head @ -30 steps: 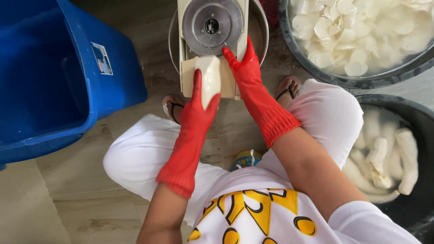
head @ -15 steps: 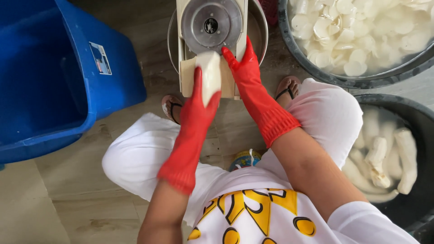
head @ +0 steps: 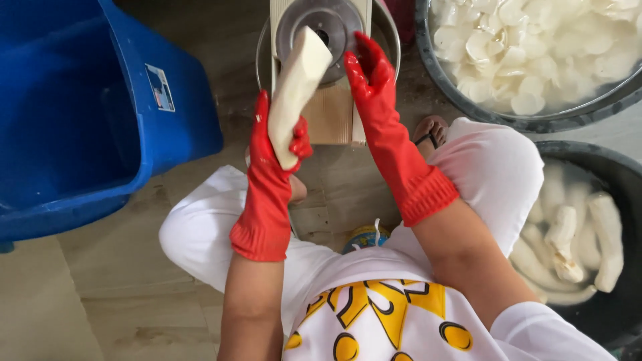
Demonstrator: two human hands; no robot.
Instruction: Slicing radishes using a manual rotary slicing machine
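Note:
My left hand [head: 277, 144], in a red rubber glove, grips a long peeled white root [head: 297, 90] by its lower end. The root's top leans against the round metal disc of a slicer [head: 321, 27] mounted on a wooden board [head: 331, 117] in front of me. My right hand [head: 368, 73], also in a red glove, rests with fingers spread against the right side of the slicer, beside the root. I sit with knees apart in white trousers.
A large blue plastic bin [head: 87, 113] stands at the left. At the top right a grey basin [head: 468, 100] holds several white slices in water. At the right a dark basin [head: 582, 150] holds several whole peeled roots. The floor is wooden.
My left hand has lifted the root up off the board, so more of its length shows and its tip now sits against the disc. The right hand stays by the slicer.

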